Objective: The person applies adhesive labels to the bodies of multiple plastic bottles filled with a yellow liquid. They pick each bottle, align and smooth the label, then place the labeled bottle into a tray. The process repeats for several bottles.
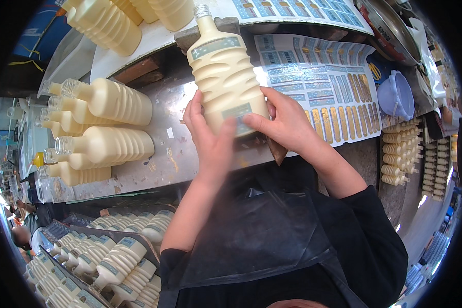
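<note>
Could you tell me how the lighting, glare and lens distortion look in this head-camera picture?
Head view: even, bright light; soft glare on the metal worktop and on the glossy label sheet; the fisheye bends straight edges toward a black rim; the cream bottle held by the left hand and right hand is sharp, while the far edges smear.

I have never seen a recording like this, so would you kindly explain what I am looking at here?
This is one round, wide-angle picture from a camera worn on a person's head, looking down at their own bare hands. There is no machine. The left hand and right hand together hold a cream ribbed bottle, fingers pressing on a small label near its base. Beyond it a sheet of blue and yellow stickers lies on the metal worktable. To the left lie uncapped bottles on their sides; lower left, labelled capped bottles fill a tray.
</note>
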Available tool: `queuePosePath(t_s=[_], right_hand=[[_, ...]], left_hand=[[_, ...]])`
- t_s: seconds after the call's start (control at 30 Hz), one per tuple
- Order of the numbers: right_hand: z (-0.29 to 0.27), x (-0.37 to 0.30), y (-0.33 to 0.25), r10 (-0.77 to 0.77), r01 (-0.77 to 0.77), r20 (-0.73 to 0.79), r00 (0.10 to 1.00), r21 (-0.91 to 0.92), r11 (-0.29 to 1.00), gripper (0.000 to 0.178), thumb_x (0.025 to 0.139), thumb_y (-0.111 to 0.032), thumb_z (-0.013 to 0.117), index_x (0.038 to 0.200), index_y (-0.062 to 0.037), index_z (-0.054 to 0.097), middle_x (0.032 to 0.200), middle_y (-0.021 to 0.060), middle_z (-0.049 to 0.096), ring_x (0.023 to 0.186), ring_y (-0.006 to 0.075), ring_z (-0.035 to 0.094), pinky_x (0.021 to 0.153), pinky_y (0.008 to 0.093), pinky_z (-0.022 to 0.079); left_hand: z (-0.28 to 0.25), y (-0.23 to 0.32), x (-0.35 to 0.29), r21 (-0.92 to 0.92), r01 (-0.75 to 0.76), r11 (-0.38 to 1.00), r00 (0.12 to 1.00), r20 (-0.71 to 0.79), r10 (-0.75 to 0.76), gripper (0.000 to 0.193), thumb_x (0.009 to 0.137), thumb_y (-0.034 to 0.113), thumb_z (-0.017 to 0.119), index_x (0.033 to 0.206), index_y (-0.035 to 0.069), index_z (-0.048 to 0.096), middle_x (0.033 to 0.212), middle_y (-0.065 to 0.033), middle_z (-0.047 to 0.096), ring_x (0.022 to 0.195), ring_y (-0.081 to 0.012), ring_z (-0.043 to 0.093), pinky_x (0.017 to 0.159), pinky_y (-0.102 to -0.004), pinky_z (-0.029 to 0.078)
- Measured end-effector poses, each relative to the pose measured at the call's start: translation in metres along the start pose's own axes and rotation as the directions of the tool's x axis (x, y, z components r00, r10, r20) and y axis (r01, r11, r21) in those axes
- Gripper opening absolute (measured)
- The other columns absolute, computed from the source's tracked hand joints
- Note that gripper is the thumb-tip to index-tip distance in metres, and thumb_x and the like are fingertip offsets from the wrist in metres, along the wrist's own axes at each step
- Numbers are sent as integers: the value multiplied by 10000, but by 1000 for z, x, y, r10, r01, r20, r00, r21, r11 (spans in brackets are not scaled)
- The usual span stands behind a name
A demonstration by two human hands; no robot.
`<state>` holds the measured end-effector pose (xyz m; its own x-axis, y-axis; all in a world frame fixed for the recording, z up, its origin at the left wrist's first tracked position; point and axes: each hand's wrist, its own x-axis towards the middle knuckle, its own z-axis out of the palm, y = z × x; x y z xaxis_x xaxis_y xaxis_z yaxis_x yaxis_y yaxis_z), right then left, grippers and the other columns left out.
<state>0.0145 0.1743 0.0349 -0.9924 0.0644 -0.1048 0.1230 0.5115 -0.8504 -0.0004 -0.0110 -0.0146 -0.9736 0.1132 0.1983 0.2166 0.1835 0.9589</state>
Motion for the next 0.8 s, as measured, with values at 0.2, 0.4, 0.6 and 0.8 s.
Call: queuePosePath(t_s=[0.2, 0.4, 0.6, 0.8], right_hand=[[-4, -1, -4, 22, -22, 21, 1000, -33, 999, 683, 809, -409, 811, 1318, 8, 630, 834, 60, 606, 775, 159, 572, 715, 328, 491], [0, -2, 0, -2, 2, -3, 1000, 34, 999, 631, 844, -384, 796, 1308, 11, 633, 761, 18, 542, 707, 130, 519, 664, 302, 463], [-1, 1, 2, 51, -56, 46, 998, 125, 991, 526, 940, -362, 736, 1295, 12, 638, 704, -1, 532, 672, 103, 509, 631, 291, 447], [2, 0, 4, -7, 8, -25, 1000, 48, 999, 513, 926, -385, 743, 1247, 6, 662, 700, 8, 521, 661, 116, 508, 625, 305, 442]], left_hand=[[-2, -3, 0, -44, 4, 999, 1000, 12, -4, 823, 918, 194, 687, 1582, -22, 252, 1491, -200, 292, 1390, -331, 356, 1207, -448, 299], [-2, -6, 0, -53, 2, 999, 1000, 12, -1, 803, 931, 191, 660, 1584, -29, 247, 1498, -203, 288, 1397, -334, 354, 1213, -449, 290], [0, -3, 0, -41, -9, 999, 1000, 3, 10, 736, 989, 227, 601, 1578, -42, 251, 1499, -209, 290, 1414, -339, 352, 1222, -452, 270], [-1, -3, 0, 32, -20, 999, 1000, 7, 19, 730, 1000, 255, 589, 1578, -39, 252, 1497, -215, 293, 1409, -343, 354, 1214, -453, 278]])
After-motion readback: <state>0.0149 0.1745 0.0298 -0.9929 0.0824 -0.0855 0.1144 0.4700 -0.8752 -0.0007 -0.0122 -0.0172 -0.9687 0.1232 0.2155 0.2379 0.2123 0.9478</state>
